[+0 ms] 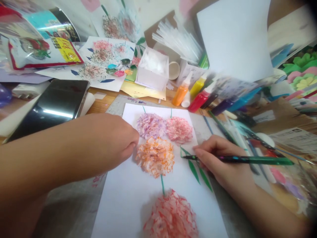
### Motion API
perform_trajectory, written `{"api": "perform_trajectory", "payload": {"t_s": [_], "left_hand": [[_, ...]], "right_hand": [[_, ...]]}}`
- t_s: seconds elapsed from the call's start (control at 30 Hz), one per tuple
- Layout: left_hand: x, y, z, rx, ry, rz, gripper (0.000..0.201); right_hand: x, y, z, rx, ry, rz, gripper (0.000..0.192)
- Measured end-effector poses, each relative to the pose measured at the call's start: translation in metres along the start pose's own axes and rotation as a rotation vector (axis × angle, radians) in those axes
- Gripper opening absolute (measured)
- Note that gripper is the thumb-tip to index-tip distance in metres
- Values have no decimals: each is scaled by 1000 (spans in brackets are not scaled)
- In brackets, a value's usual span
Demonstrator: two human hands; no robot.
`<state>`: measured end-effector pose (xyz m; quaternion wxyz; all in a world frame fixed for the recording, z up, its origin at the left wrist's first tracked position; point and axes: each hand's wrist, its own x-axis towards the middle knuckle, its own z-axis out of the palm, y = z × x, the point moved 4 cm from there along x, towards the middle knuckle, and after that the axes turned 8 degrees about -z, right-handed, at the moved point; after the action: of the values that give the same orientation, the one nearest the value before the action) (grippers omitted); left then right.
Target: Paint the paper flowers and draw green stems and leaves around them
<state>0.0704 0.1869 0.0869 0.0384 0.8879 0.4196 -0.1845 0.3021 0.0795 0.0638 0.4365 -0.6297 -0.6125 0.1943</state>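
A white sheet of paper [119,198] lies on a grey mat, with crinkled paper flowers on it: a purple one [151,125], a pink one [179,130], an orange one [156,156] and a red one [171,216]. My right hand [218,153] pinches a green marker pen [247,160], black-bodied with coloured dots. Its tip touches the paper at a leaf outline [184,150], beside filled green leaves [194,172]. My left hand [123,135] is curled closed at the sheet's left side, by the orange flower; its fingertips are hidden.
A phone [52,105] lies at the left, below a food packet [44,51]. Behind the sheet stand a white box [152,71] and paint bottles, among them an orange one [181,92] and a red one [200,99]. Pens and brushes crowd the right beside a cardboard box [292,129].
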Motion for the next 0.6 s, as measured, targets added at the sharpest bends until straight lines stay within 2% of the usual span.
{"api": "perform_trajectory", "payload": {"t_s": [0.13,0.2,0.27,0.43,0.6], "left_hand": [[0,0,0,10,-6,-5,30],[0,2,-1,9,0,-4,30],[1,3,-2,14,4,-1,30],[2,2,-2,26,-14,-16,28],[1,1,0,16,-7,-17,27]], "right_hand": [[-1,-3,-3,56,-117,-147,27],[-2,-3,-4,74,-191,-168,28],[-2,-3,-6,102,-211,-163,28],[1,4,-9,124,-29,-32,23],[3,5,-5,0,11,-23,21]]}}
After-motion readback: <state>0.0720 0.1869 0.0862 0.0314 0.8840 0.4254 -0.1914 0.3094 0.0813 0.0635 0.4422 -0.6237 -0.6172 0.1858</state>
